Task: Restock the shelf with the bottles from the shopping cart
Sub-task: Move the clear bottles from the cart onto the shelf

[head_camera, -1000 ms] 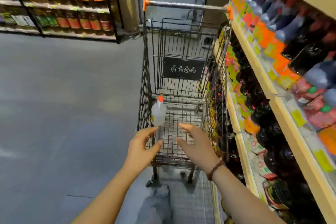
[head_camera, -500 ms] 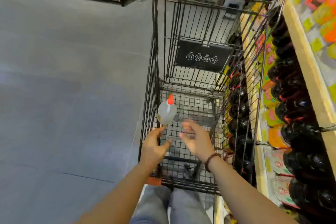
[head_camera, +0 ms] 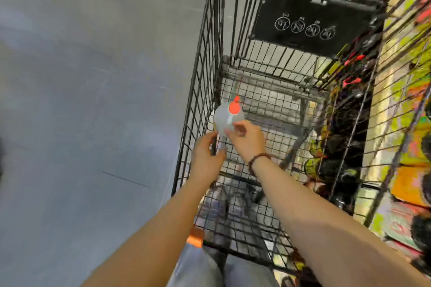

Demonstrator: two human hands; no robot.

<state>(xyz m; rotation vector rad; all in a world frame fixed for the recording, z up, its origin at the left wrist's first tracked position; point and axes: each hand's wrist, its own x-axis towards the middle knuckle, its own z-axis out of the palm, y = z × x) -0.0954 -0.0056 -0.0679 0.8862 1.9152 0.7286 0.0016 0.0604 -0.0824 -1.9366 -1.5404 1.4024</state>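
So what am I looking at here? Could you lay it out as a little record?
setting: shop aisle, grey floor
shopping cart: black wire, one bottle inside
bottle: clear, red cap, by the cart's left wall
right hand: fingers curled on the bottle
left hand: at the bottle's lower part, grip unclear
shelf: right of the cart, stocked with dark bottles

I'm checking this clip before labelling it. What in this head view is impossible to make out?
- bottle: its lower part, head view, covered by both hands.
- left hand and right hand: whether either has a firm grip on the bottle, head view, motion blur.
- sign in the cart: its four icons, too small and blurred.
- shelf bottles: labels smeared, behind the cart's wire side.
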